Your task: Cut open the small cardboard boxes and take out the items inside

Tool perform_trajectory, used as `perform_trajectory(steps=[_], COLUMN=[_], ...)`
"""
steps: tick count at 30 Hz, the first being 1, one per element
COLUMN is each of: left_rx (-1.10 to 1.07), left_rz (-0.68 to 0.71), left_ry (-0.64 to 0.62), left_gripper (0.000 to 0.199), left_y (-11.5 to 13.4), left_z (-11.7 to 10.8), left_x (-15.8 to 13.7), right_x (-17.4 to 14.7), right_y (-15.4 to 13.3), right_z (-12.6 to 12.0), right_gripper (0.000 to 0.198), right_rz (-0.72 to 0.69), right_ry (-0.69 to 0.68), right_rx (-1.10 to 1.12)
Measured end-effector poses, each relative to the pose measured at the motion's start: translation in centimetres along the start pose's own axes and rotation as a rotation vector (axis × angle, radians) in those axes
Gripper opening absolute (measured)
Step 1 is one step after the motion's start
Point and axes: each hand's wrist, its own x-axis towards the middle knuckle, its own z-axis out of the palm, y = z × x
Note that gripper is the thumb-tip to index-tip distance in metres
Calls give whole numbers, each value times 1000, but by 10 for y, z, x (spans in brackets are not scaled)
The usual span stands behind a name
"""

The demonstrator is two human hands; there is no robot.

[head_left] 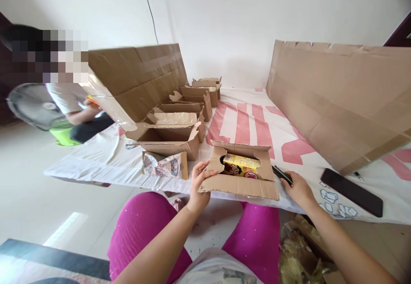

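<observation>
A small cardboard box (239, 185) lies at the table's front edge with its flaps folded out. Yellow and brown printed packaging (242, 167) shows inside its opening. My left hand (199, 185) grips the box's left end, fingers over the side panel. In my right hand (297, 187) is a slim dark green and black tool (282, 174), its tip close to the box's right end; its exact kind is unclear. A printed packet (165, 165) with a brown edge rests left of the box.
Several open cardboard boxes (167, 140) stand in a row behind the packet. Large cardboard panels (346, 100) rise at both sides of the cloth-covered table (253, 125). A black phone (352, 192) lies at right. At left sit another person (69, 100) and a fan (32, 106).
</observation>
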Motion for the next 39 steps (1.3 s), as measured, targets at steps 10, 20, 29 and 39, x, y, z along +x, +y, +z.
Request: perform_trajectory(steps=[10,20,29,39], left_rx=[4,-58,-422,-356], left_rz=[4,-3,-13,-816], left_ry=[8,1,-76,-116], left_gripper=[15,16,31,17], left_y=[-2,0,-21,-51], left_z=[3,7,4,-2], left_x=[-3,4,25,21], right_x=[-25,-24,-31,-20], right_y=[-50,-126,-116,-106], right_z=[-26,-72,-78,-75], right_gripper=[53,43,52,65], right_rz=[-38,-413,-239,79], right_ry=[111,35,-4,2], right_rx=[726,226,126,345])
